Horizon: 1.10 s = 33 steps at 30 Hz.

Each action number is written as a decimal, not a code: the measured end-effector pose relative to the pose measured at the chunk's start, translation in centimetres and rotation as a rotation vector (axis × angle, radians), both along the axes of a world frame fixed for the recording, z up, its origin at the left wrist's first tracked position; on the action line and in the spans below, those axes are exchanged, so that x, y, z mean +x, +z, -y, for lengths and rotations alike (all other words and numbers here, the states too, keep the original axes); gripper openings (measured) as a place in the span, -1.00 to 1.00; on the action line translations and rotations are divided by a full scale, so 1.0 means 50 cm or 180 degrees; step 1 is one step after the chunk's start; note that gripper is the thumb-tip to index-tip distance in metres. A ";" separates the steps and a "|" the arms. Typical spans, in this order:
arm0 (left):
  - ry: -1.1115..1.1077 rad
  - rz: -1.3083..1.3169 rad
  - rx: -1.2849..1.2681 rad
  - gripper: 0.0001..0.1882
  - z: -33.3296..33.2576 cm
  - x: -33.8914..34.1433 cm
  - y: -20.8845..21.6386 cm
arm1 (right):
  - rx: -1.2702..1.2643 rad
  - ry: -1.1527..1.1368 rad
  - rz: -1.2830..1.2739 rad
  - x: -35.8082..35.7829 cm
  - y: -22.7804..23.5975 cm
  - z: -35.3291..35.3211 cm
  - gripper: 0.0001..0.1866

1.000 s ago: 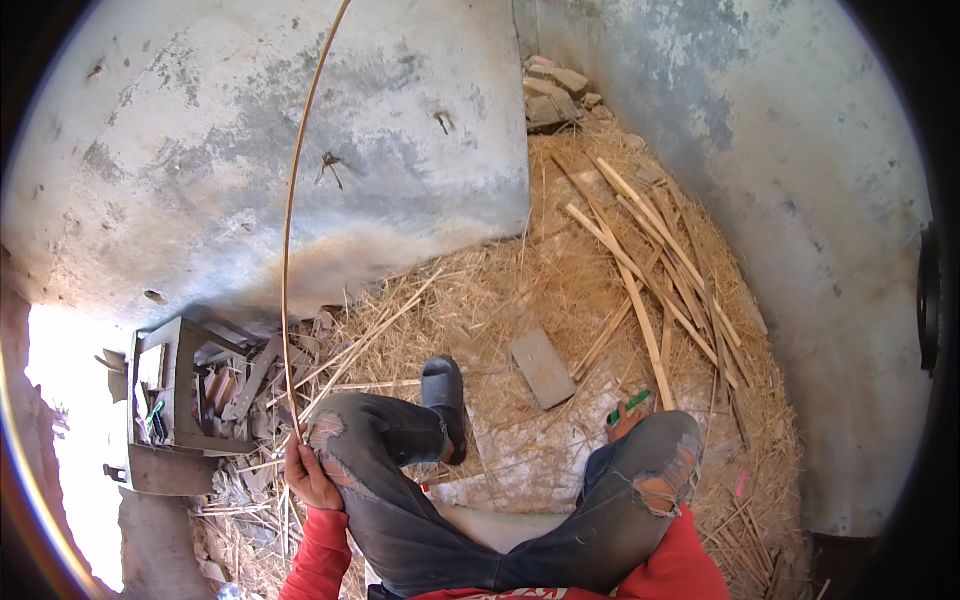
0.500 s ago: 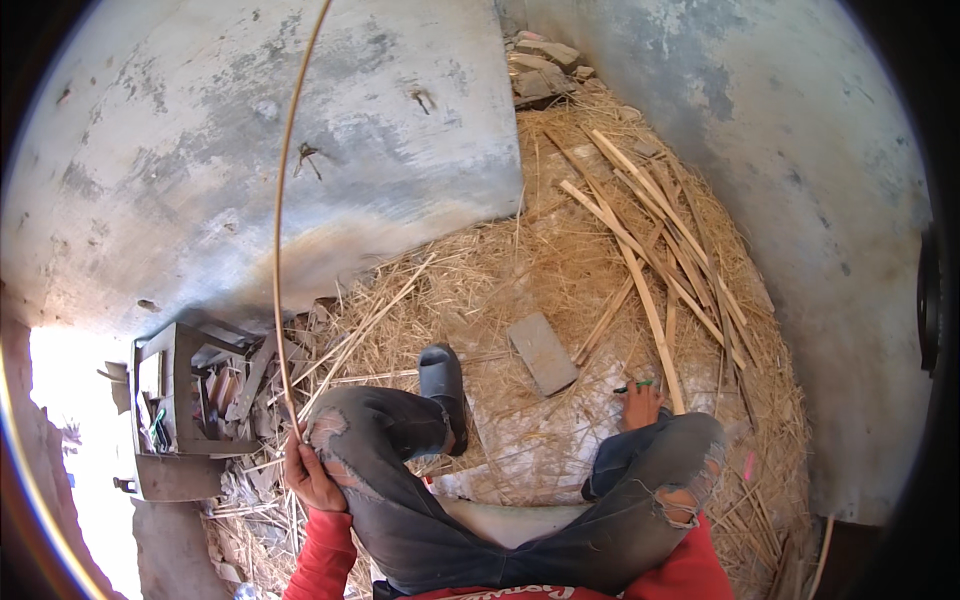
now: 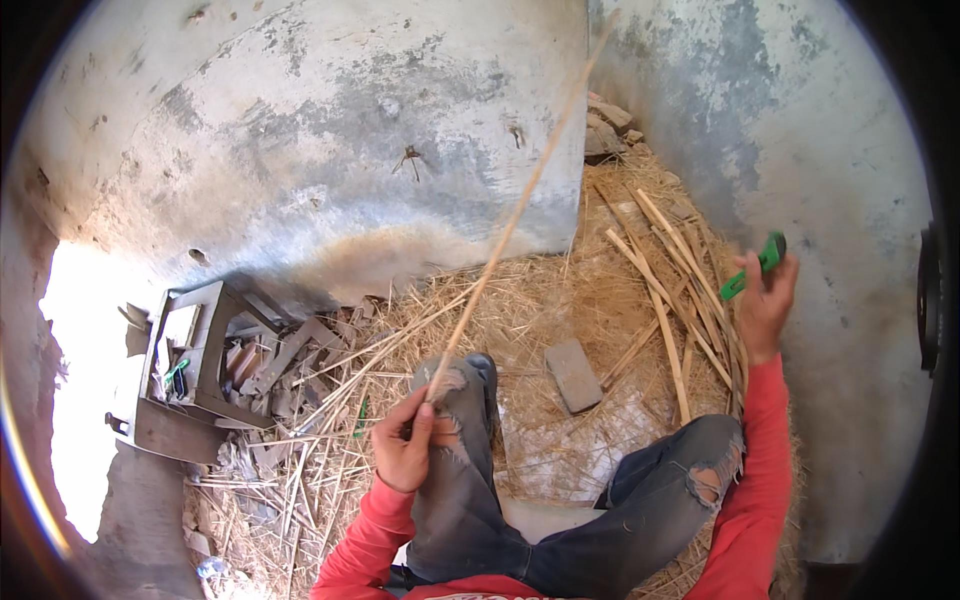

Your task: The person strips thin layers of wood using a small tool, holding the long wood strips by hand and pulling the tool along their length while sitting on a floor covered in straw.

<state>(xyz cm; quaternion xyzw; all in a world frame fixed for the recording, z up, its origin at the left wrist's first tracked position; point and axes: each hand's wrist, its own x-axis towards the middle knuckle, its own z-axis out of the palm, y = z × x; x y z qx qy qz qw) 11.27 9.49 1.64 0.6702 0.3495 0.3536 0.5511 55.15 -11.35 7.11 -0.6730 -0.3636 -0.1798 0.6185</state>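
Note:
My left hand (image 3: 404, 446) is closed around the lower end of a long thin cane-like strip (image 3: 500, 241), above my left knee. The strip slants away up to the right, across the front of the wall, and its far end is blurred. Out to the right, raised in front of the right wall, my right hand (image 3: 766, 308) grips a green utility knife (image 3: 756, 267). The knife is well apart from the strip. Whether its blade is out is too small to tell.
Beyond my right knee lies a pile of wooden strips (image 3: 672, 270) on straw. A flat brick (image 3: 573, 376) rests on the floor between my legs. At the left, a wooden box-like frame (image 3: 205, 345) holds scraps and tools. Peeling walls (image 3: 330, 130) enclose the far side and the right.
My right hand has come up from the floor beside my right leg to the far right with the utility knife. The strip has swung from upright to slanting right, and my left hand moved right.

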 end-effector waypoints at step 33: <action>-0.2625 0.0964 -0.1887 -0.52 -0.017 0.293 0.049 | -0.1807 0.1500 -0.0510 -0.206 0.015 -0.095 -0.74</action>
